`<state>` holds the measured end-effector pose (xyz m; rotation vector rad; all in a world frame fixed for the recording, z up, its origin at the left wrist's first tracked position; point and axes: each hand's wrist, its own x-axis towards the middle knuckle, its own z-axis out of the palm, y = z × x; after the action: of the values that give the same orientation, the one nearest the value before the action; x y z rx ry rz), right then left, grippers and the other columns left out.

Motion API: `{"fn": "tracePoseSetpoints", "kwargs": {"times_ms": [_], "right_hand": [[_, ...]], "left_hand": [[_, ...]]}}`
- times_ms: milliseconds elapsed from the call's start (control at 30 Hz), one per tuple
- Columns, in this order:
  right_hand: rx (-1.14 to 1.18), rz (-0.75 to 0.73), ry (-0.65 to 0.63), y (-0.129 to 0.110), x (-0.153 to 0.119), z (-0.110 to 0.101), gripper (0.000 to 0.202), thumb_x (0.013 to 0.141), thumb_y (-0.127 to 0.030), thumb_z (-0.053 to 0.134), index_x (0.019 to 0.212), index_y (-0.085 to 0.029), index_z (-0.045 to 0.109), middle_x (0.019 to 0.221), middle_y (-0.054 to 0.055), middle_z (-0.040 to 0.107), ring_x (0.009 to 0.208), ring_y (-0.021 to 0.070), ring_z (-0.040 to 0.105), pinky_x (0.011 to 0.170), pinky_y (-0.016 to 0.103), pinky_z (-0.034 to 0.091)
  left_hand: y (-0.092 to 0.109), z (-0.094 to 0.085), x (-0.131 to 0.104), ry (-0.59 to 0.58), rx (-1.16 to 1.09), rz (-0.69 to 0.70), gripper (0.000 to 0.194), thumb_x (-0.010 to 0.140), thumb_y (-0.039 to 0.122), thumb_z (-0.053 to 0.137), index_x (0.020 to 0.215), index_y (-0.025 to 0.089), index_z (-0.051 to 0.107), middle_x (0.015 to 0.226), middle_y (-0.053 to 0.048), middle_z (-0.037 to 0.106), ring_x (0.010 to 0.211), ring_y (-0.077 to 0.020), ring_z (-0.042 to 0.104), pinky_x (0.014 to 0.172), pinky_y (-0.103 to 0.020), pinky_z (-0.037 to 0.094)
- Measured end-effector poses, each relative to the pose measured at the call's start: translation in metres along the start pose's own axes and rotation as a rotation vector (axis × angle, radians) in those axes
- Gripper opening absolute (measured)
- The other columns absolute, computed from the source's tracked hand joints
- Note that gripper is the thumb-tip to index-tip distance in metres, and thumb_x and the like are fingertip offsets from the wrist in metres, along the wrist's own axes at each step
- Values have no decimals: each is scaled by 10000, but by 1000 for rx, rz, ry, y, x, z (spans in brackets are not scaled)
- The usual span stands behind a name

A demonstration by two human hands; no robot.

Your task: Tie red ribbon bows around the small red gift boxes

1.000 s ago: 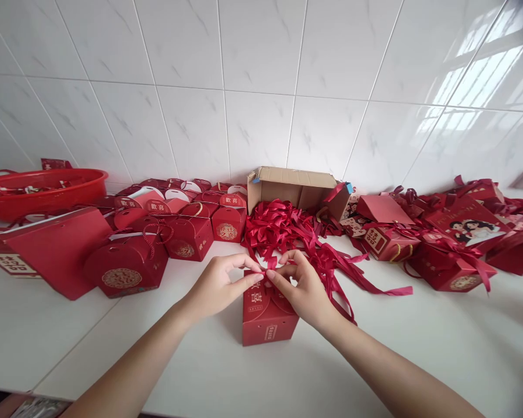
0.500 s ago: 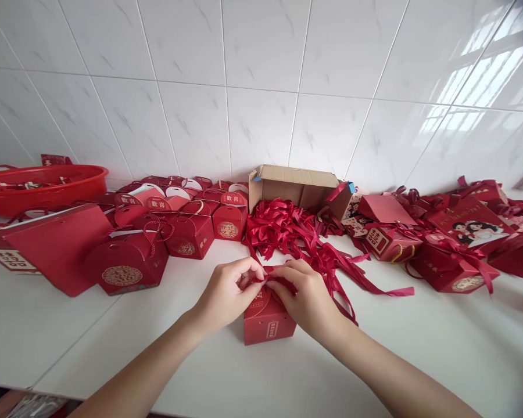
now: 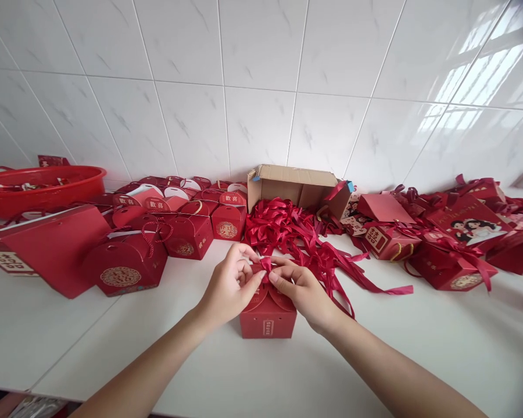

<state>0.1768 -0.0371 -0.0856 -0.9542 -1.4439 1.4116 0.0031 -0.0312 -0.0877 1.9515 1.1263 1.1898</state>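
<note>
In front of me on the white table stands a small red gift box (image 3: 268, 321) with gold lettering and curved top flaps folded together. At its top is a red satin ribbon (image 3: 265, 265), gathered into what looks like a knot or bow. My left hand (image 3: 234, 284) pinches the ribbon from the left between thumb and fingers. From the right, my right hand (image 3: 300, 290) pinches it too, thumb and forefinger close to the gathered middle. The fingers partly cover the ribbon and the box top.
Behind the box a heap of red ribbons (image 3: 283, 226) spills from a cardboard box (image 3: 296, 174). Several red gift boxes (image 3: 189, 235) crowd the left, near a red plastic basin (image 3: 47, 194). Ribboned boxes (image 3: 451, 267) are piled at the right. A tiled wall (image 3: 261, 128) rises behind.
The gift box has turned slightly, its front now squarer to me. My fingers have shifted on the ribbon, and the gathered ribbon now shows between them.
</note>
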Motion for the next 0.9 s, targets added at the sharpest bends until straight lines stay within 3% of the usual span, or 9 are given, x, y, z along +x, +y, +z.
{"fn": "tracePoseSetpoints", "kwargs": {"times_ms": [133, 233, 333, 400, 533, 600, 700, 833, 900], "right_hand": [[54, 19, 44, 3, -1, 1, 278, 802, -423, 654, 702, -167, 692, 1221, 88, 570, 1145, 243, 532, 910, 337, 417], [23, 38, 27, -1, -2, -1, 309, 810, -447, 636, 703, -161, 683, 1189, 82, 584, 1066, 231, 565, 868, 328, 435], [-143, 16, 11, -6, -5, -5, 429, 875, -493, 527, 621, -161, 621, 1106, 68, 618, 994, 216, 580, 844, 328, 440], [-327, -86, -21, -8, -7, -9, 445, 919, -468, 459, 622, -172, 608, 1039, 56, 644, 959, 208, 584, 860, 340, 434], [-707, -361, -58, -7, -12, -18, 178, 917, -265, 496, 981, -233, 659, 1002, 39, 670, 968, 194, 571, 878, 336, 442], [-840, -411, -24, -9, -16, -20, 234, 893, -181, 501, 1087, -239, 616, 990, 45, 671, 919, 187, 580, 797, 312, 471], [-1039, -371, 30, -22, -26, -16, 292, 861, -149, 518, 1138, -223, 574, 882, 52, 670, 797, 193, 598, 685, 305, 475], [-1168, -181, -42, -48, -33, -12, 291, 897, -340, 515, 1162, -230, 560, 629, 8, 630, 548, 185, 578, 504, 278, 414], [-1131, -238, -69, -53, -26, -15, 318, 929, -353, 458, 1213, -230, 535, 761, 43, 678, 618, 191, 623, 529, 282, 441]], "left_hand": [[4, -5, 1, -102, 77, 26, 108, 829, 243, 596, 918, 194, 559, 777, -3, 604, 694, -132, 558, 641, -248, 458], [4, -6, 2, -75, 160, 3, 127, 789, 267, 654, 894, 196, 653, 789, -11, 652, 703, -143, 573, 643, -257, 453], [1, -7, 4, -38, 150, -13, 82, 769, 278, 679, 772, 200, 703, 753, -10, 668, 668, -143, 592, 619, -254, 457], [-1, -9, 4, -51, 114, -15, 71, 763, 260, 680, 741, 202, 715, 755, -12, 674, 691, -148, 622, 640, -249, 481], [0, -16, 6, -108, 98, -17, 78, 784, 241, 658, 780, 210, 730, 796, -16, 696, 747, -157, 661, 702, -251, 514], [2, -19, 8, -137, 114, -8, 86, 794, 244, 651, 803, 214, 731, 804, -15, 703, 761, -160, 664, 718, -255, 518], [5, -22, 11, -175, 117, 2, 94, 801, 244, 642, 820, 213, 729, 829, -21, 711, 789, -172, 667, 725, -261, 530], [9, -26, 14, -240, 114, 32, 84, 808, 235, 632, 818, 217, 713, 857, -22, 717, 821, -183, 667, 766, -284, 538], [11, -28, 16, -270, 123, 57, 82, 820, 231, 614, 819, 220, 695, 865, -22, 714, 839, -187, 662, 783, -296, 534]]}}
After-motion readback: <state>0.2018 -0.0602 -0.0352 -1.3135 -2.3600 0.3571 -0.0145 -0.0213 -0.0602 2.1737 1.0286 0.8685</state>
